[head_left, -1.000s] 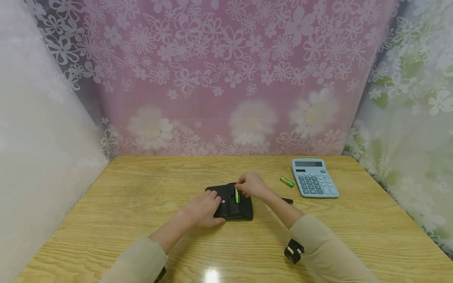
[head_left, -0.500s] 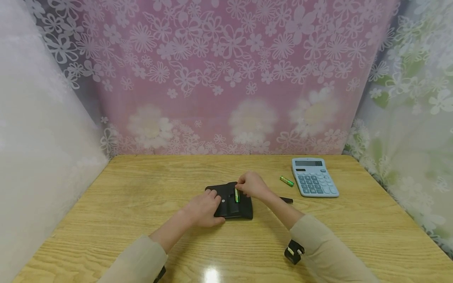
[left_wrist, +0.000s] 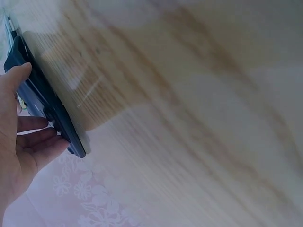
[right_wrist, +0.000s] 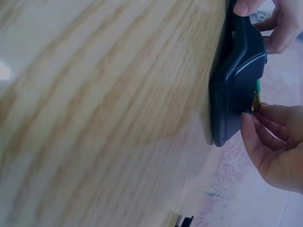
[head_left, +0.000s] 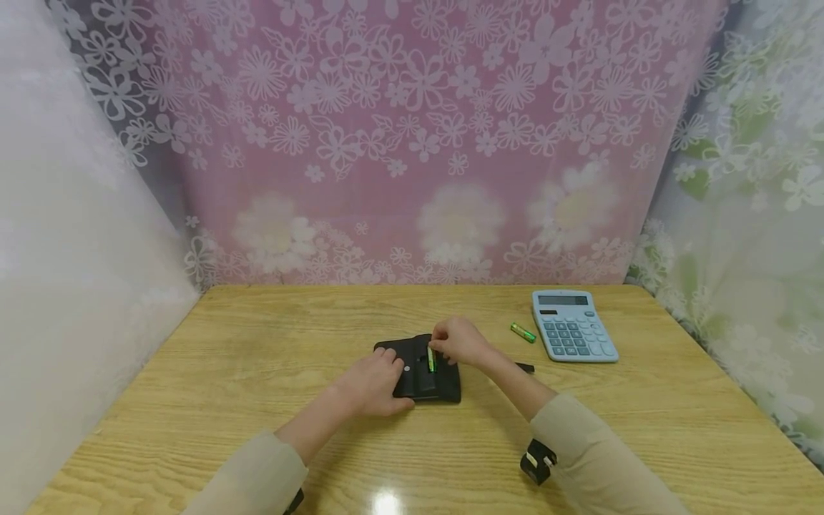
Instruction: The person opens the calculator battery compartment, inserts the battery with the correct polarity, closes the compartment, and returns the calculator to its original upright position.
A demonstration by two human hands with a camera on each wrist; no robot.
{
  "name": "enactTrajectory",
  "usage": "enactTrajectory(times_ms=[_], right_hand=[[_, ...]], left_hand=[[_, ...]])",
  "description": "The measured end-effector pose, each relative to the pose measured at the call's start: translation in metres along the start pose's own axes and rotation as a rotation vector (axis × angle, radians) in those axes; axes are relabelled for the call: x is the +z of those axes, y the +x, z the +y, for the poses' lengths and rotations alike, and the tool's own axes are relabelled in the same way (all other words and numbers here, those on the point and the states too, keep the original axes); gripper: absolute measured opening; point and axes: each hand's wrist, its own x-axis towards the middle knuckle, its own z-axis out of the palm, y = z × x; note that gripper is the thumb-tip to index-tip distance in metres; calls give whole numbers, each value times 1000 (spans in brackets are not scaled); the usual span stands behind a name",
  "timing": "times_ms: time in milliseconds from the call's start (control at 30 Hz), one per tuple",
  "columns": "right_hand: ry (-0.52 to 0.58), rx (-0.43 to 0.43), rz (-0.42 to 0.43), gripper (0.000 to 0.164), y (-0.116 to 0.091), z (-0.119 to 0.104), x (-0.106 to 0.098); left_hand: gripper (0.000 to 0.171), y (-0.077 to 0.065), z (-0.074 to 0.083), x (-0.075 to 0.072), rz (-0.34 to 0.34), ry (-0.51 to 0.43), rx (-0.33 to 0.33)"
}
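A black device point(head_left: 418, 387) lies on the table, its battery compartment facing up. My left hand point(head_left: 372, 384) grips its left side, thumb at the near edge and fingers over the top; the left wrist view shows the same grip on the device point(left_wrist: 47, 101). In the compartment sits a green battery point(head_left: 432, 361), lying front to back. My right hand point(head_left: 465, 342) pinches the battery's far end between thumb and forefinger. From the right wrist view, the fingertips are right at the end of the battery point(right_wrist: 257, 98), beside the device's casing point(right_wrist: 239, 85).
Farther right lies a second green battery point(head_left: 523, 332), next to a light blue calculator point(head_left: 574, 330). A small flat black piece point(head_left: 526, 368) rests on the wooden table point(head_left: 257, 336) behind my right forearm. Floral curtains point(head_left: 412, 179) enclose the back and sides.
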Motion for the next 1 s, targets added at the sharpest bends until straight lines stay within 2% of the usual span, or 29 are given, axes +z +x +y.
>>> enactTrajectory(times_ms=[267, 400, 767, 1000], right_hand=[[-31, -35, 2, 8, 0, 1, -2], [-83, -51, -4, 9, 0, 1, -3], [-252, -178, 16, 11, -5, 2, -3], [-255, -187, 16, 11, -6, 3, -2]], left_hand=[[64, 4, 7, -3, -7, -8, -64], [63, 5, 8, -2, -5, -12, -85], [62, 4, 9, 0, 19, -15, -83], [63, 4, 7, 1, 24, -9, -81]])
